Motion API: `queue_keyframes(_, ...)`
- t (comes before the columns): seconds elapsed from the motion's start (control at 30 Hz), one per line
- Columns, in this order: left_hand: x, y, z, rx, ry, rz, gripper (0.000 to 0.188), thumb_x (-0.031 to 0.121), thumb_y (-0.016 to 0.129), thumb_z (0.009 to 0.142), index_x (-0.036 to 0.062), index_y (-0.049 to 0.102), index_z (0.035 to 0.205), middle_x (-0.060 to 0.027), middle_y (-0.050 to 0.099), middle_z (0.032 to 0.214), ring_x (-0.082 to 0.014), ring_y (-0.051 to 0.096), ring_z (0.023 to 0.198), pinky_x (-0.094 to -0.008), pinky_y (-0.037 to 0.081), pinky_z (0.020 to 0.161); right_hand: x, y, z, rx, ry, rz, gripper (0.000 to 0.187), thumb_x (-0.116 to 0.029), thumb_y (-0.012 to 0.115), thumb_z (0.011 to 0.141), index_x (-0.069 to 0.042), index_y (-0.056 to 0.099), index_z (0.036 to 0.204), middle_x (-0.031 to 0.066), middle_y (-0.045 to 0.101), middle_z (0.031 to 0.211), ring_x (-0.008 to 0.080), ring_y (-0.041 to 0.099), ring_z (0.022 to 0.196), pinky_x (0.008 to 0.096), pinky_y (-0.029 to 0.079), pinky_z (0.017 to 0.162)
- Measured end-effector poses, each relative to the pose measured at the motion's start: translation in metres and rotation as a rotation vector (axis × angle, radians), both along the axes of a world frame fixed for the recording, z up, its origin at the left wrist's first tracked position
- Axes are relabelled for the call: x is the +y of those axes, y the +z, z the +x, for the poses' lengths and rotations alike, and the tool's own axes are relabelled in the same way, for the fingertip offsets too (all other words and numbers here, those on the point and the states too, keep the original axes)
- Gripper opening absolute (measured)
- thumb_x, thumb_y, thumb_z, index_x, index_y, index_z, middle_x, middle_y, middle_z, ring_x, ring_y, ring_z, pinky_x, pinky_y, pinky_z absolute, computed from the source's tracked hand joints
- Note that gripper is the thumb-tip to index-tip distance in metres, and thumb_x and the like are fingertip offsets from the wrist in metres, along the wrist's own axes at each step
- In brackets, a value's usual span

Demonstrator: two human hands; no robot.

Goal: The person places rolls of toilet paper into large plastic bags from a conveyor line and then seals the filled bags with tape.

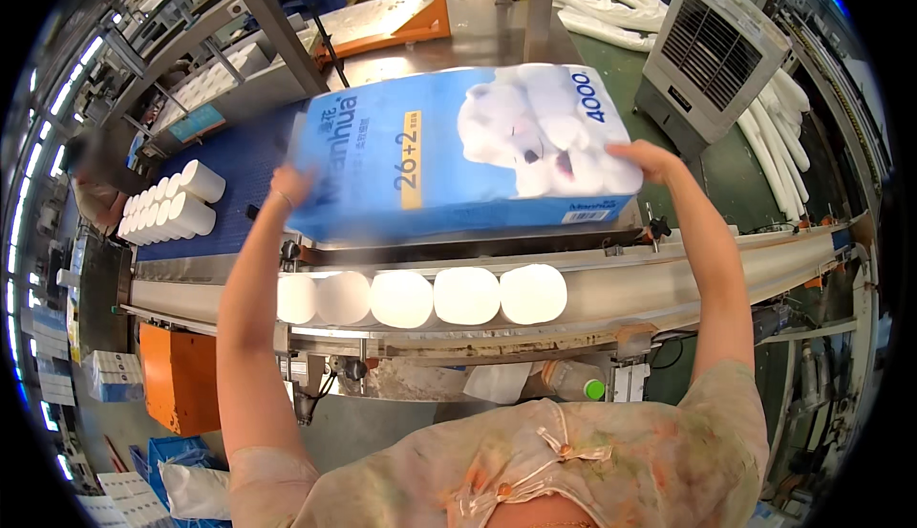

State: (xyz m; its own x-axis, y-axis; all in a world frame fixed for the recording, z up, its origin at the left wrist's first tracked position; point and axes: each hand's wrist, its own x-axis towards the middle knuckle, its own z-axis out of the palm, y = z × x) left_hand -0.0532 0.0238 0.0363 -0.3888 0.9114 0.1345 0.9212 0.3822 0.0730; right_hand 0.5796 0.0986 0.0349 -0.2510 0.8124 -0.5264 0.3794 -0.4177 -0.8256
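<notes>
A large blue and white pack of toilet paper [382,160], printed with white bears, is held up between my hands over the far side of the conveyor. My left hand [291,187], a little blurred, presses against its left end. At its right end, my right hand [650,159] grips the near corner, thumb on top. Below the pack, several white paper rolls [467,296] lie in a row on the narrow conveyor [611,289]; my left forearm passes over the left part of that row.
On the blue belt [244,150] at left stand more white rolls [181,201], beside another person [91,179]. A grey air cooler [712,50] stands at far right near long white wrapped bundles [611,7]. An orange box [180,380] and a green-capped bottle [578,382] are below the conveyor.
</notes>
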Motion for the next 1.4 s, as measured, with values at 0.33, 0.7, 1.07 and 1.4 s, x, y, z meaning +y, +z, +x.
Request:
queue_keyframes(0.33,-0.007,-0.013,-0.001,-0.211,0.107,0.034,0.066,0.054,0.044,0.088,0.0001,0.041,0.127,-0.0256,0.053,0.117,-0.0402,0.052,0.108,-0.0458,0.041,0.091,0.024,0.091,-0.182,-0.851,0.487,1.155,0.068,-0.038,0.072,0.067,-0.005,0.051,0.123,0.0144,0.055,0.120,0.0308,0.051,0.110,0.0400,0.042,0.092)
queue_keyframes(0.7,-0.018,-0.018,0.003,-0.341,0.051,0.118,0.050,0.044,0.044,0.090,0.0006,0.048,0.115,-0.0256,0.057,0.110,-0.0426,0.054,0.102,-0.0486,0.043,0.086,0.027,0.028,-0.487,-0.621,1.022,1.175,0.096,-0.045,0.071,0.059,-0.009,0.031,0.139,0.0151,0.036,0.139,0.0380,0.026,0.132,0.0590,0.019,0.104)
queue_keyframes(1.07,-0.023,-0.024,-0.009,-0.178,0.115,0.038,0.061,0.053,0.031,0.092,0.0072,0.040,0.132,-0.0204,0.052,0.124,-0.0380,0.051,0.112,-0.0448,0.040,0.092,0.038,0.025,-0.277,-0.647,1.003,1.193,0.100,-0.045,0.070,0.063,-0.008,0.022,0.142,0.0183,0.023,0.146,0.0382,0.019,0.136,0.0570,0.018,0.106)
queue_keyframes(1.4,-0.009,-0.001,0.145,0.008,-0.518,0.338,0.029,0.023,0.061,0.083,0.0073,0.058,0.107,-0.0139,0.059,0.100,-0.0321,0.053,0.099,-0.0414,0.041,0.086,0.025,0.040,0.036,-0.835,0.526,0.820,0.103,-0.042,0.074,0.062,0.000,0.023,0.140,0.0215,0.029,0.143,0.0356,0.030,0.131,0.0431,0.022,0.109)
